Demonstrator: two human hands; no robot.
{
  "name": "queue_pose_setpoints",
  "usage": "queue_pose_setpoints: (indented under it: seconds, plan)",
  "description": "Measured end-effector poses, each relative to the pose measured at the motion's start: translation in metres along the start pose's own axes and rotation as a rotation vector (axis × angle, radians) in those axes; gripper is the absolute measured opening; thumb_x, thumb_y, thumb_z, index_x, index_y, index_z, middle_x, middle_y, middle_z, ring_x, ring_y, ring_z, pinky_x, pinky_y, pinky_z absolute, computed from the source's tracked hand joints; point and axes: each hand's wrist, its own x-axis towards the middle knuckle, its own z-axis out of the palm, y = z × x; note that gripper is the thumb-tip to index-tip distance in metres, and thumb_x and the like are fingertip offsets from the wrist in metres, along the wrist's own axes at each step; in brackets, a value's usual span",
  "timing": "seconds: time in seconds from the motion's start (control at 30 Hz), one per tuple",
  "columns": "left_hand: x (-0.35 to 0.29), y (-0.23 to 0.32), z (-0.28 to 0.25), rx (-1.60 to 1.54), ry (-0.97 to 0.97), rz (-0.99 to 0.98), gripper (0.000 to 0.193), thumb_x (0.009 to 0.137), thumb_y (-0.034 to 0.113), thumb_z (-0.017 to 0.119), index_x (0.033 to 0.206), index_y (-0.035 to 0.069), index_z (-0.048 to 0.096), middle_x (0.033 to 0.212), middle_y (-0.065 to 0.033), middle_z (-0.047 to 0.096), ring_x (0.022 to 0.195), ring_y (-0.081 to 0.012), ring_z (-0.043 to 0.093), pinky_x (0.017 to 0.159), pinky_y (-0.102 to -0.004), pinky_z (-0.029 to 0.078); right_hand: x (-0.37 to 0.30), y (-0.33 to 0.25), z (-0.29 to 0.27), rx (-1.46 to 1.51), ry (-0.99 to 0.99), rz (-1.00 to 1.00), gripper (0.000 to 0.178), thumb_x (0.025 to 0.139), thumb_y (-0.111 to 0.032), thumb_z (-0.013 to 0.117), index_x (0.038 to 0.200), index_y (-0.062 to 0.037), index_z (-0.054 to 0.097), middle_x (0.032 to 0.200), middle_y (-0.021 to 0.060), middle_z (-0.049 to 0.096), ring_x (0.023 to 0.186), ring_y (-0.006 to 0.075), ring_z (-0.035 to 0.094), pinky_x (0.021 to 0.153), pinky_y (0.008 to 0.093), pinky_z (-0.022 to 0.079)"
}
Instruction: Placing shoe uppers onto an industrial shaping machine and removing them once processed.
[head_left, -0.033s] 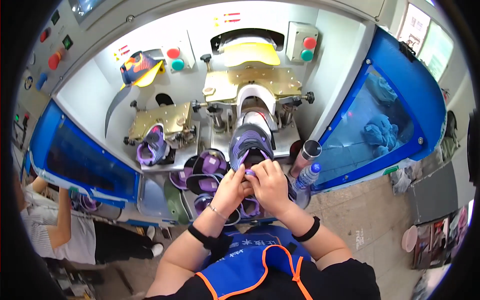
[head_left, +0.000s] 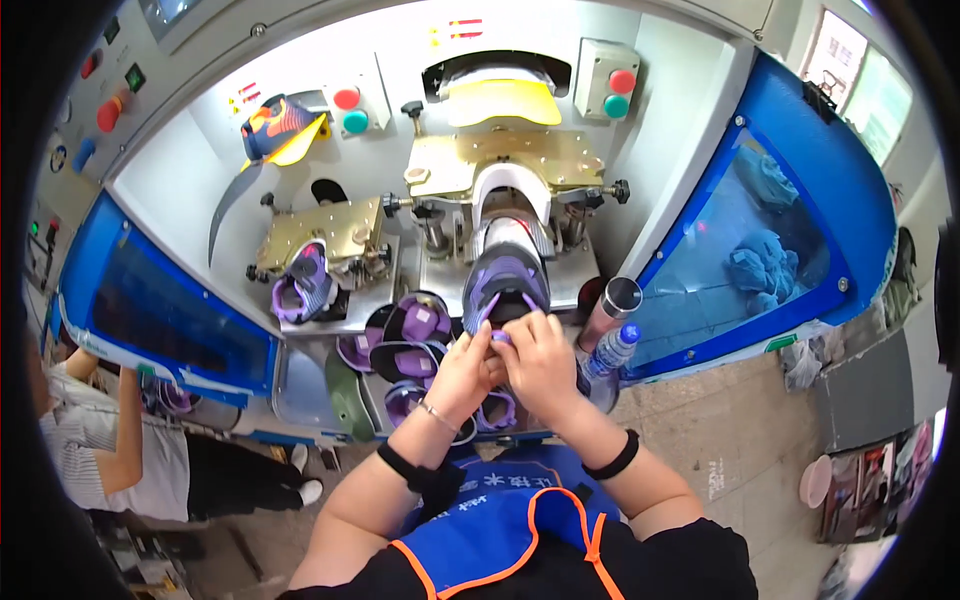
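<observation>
A purple and dark grey shoe upper (head_left: 505, 272) sits with its front end in the middle brass-plated machine fixture (head_left: 510, 160), its open collar facing me. At the collar's near edge, my left hand (head_left: 464, 372) and my right hand (head_left: 541, 365) meet, fingers closed in a pinch. A small purple piece of the shoe shows between the fingertips; the rest of the grip is hidden. Another purple shoe upper (head_left: 303, 285) rests at the smaller left fixture (head_left: 320, 240). Several purple-lined shoe uppers (head_left: 415, 320) lie on the ledge left of my hands.
A steel tumbler (head_left: 612, 305) and a blue-capped plastic bottle (head_left: 612, 350) stand right of my hands. Blue-framed doors (head_left: 850, 200) flank the machine. Buttons (head_left: 620, 90) are on its back wall. A green shoe-shaped piece (head_left: 348, 395) lies at left. Another person (head_left: 120, 440) works farther left.
The shoe's collar now spreads wider and its opening shows more. My hands stay pinched at its near edge, with only a slight shift.
</observation>
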Motion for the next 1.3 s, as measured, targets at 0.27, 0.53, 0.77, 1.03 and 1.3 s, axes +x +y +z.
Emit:
queue_pose_setpoints:
  seconds: [0.27,0.53,0.77,1.03,1.3]
  plan:
    - [0.076,0.019,0.008,0.008,0.096,0.118,0.032,0.099,0.04,0.053,0.104,0.009,0.056,0.089,-0.0038,0.063,0.077,-0.0132,0.064,0.069,-0.0302,0.055,0.072,0.032,0.014,-0.194,0.148,-0.113,0.048,0.083,-0.037,0.067,0.124,-0.0126,0.059,0.128,0.0138,0.05,0.111,0.035,0.05,0.088,0.0482,0.043]
    - [0.079,0.001,0.009,0.063,0.148,0.061,0.037,0.1,0.039,0.05,0.11,0.004,0.055,0.095,-0.005,0.065,0.077,-0.0133,0.067,0.065,-0.0276,0.057,0.082,0.052,0.051,-0.218,-0.068,0.12,0.026,0.088,-0.036,0.061,0.103,-0.0155,0.067,0.116,0.0111,0.06,0.11,0.0348,0.055,0.083,0.0485,0.05]
    - [0.075,0.003,0.028,-0.047,0.311,-0.019,0.03,0.1,0.042,0.049,0.103,0.013,0.055,0.075,0.0061,0.054,0.063,-0.0065,0.053,0.059,-0.0237,0.048,0.088,0.051,0.05,-0.208,-0.065,0.074,0.017,0.089,-0.025,0.061,0.097,-0.0124,0.069,0.109,0.009,0.063,0.102,0.033,0.057,0.087,0.042,0.049]
    - [0.075,0.002,0.023,-0.023,0.2,0.003,0.038,0.101,0.041,0.047,0.12,0.008,0.049,0.1,-0.0036,0.064,0.084,-0.0125,0.065,0.072,-0.0285,0.056,0.09,0.055,0.049,-0.184,-0.119,0.071,0.018,0.089,-0.023,0.06,0.1,-0.0112,0.068,0.111,0.0104,0.062,0.105,0.0334,0.056,0.091,0.0419,0.047]
    - [0.075,0.005,0.019,0.033,0.246,-0.044,0.037,0.1,0.041,0.049,0.113,0.007,0.05,0.098,-0.0033,0.063,0.082,-0.0125,0.065,0.073,-0.0299,0.056,0.089,0.049,0.05,-0.186,-0.117,0.121,0.016,0.089,-0.023,0.059,0.098,-0.0124,0.068,0.111,0.0097,0.061,0.105,0.033,0.056,0.09,0.0416,0.047]
